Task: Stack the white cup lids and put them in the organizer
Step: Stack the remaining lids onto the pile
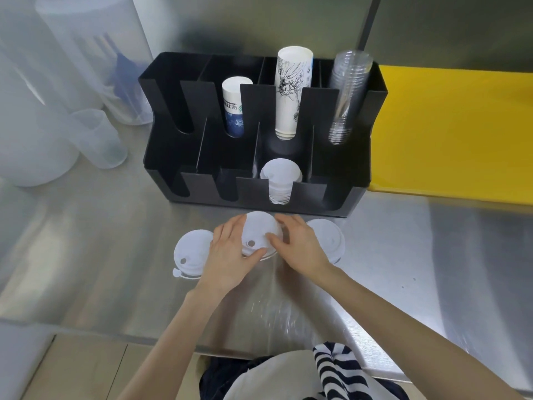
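Hands, left and right, pinching lid; risk: loose grip drops it short of organizer at 12 o'clock.

I hold a white cup lid between both my hands, just in front of the organizer, its small round sip hole facing me. A second lid lies flat on the steel counter to its left, with a little tab sticking out towards the counter's near edge. A third lid lies flat to the right. A stack of white lids already stands in the black organizer's front row, third slot from the left.
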Demonstrator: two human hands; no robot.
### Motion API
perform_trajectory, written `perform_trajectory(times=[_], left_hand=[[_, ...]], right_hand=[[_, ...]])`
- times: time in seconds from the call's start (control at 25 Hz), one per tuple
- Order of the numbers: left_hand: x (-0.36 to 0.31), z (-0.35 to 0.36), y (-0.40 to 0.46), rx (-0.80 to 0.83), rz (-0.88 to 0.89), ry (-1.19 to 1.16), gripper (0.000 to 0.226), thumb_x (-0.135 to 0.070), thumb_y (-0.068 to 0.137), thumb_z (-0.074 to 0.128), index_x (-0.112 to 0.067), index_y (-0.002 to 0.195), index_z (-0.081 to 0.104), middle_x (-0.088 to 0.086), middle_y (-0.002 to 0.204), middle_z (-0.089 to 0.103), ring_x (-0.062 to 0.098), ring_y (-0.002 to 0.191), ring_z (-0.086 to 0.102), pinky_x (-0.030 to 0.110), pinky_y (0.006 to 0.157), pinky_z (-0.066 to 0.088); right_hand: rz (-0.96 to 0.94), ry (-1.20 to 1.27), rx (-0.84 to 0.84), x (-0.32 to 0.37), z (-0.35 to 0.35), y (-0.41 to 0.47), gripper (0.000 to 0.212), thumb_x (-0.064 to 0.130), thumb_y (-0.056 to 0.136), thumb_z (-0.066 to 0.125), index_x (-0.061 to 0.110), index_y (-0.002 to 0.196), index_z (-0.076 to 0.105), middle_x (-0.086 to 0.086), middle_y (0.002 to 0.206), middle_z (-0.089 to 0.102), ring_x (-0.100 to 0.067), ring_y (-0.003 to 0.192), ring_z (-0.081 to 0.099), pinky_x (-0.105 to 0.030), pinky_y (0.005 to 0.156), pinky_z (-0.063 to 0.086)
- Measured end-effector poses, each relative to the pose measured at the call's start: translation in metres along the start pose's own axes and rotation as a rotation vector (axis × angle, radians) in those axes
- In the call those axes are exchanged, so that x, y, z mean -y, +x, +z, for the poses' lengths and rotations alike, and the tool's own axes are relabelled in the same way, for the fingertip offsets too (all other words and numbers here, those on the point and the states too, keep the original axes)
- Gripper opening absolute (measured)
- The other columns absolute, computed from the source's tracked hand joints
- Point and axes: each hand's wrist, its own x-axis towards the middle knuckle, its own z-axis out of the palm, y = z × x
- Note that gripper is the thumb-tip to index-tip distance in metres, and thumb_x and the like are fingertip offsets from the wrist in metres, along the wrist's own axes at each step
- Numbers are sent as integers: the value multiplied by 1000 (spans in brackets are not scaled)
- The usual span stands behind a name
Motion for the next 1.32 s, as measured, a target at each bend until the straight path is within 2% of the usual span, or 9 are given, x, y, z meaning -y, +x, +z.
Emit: perform_trajectory(times=[0.12,0.2,0.28,0.36,0.52,0.88,0.92,1.08,1.32], left_hand=[[-17,1,-2,31,19,-108,75,-26,80,67,-15,141,25,0,150,28,17,135,20,18,105,19],[-27,3,-3,50,-78,-247,77,-27,80,66,-17,142,22,-2,152,22,16,137,23,24,111,22],[-35,5,-1,40,-225,-471,62,-29,85,60,-18,139,31,1,149,32,15,126,41,31,108,34],[-39,7,1,35,-303,-581,38,-27,91,52,-18,128,48,3,137,51,11,112,51,27,99,37],[-46,14,4,99,-282,-574,28,-19,92,47,-19,119,58,5,122,65,19,109,61,37,104,44],[-73,41,18,231,-129,-306,37,-17,92,49,-20,128,50,2,129,57,7,94,51,8,70,30],[-74,43,18,239,-109,-279,37,-16,92,48,-19,129,49,3,130,56,9,95,50,9,71,31],[-76,47,18,247,-78,-203,37,-12,92,44,-16,129,49,6,132,55,23,112,53,30,100,35],[-71,53,20,249,-73,-180,38,-10,92,44,-14,130,48,7,135,53,24,122,49,36,108,33]], right_hand=[[103,142,-111,-5,-14,-5,35,23,85,60,12,118,57,-10,122,60,-17,97,58,-23,87,43],[154,226,-142,-10,-23,-9,30,21,85,60,14,113,61,-5,117,64,-8,89,55,-13,78,41],[180,258,-163,-15,-30,-14,27,21,85,60,15,110,63,-3,113,66,-6,85,54,-5,66,39],[192,274,-189,-20,-35,-20,25,21,84,60,16,108,64,-4,112,67,-7,84,56,-3,61,39],[215,253,-230,-30,-46,-28,25,20,85,59,16,109,64,-5,119,63,-10,92,55,-19,80,37],[276,178,-308,-51,-69,-32,28,16,89,52,13,115,60,-10,127,58,-19,103,56,-21,83,37],[284,170,-304,-52,-68,-32,29,16,89,52,12,117,59,-11,129,56,-23,109,57,-24,86,40],[308,133,-284,-54,-61,-31,33,17,89,52,12,121,55,-13,133,51,-30,114,55,-32,97,44],[319,137,-255,-59,-52,-30,37,15,88,52,11,125,51,-15,132,49,-30,116,54,-32,99,42]])
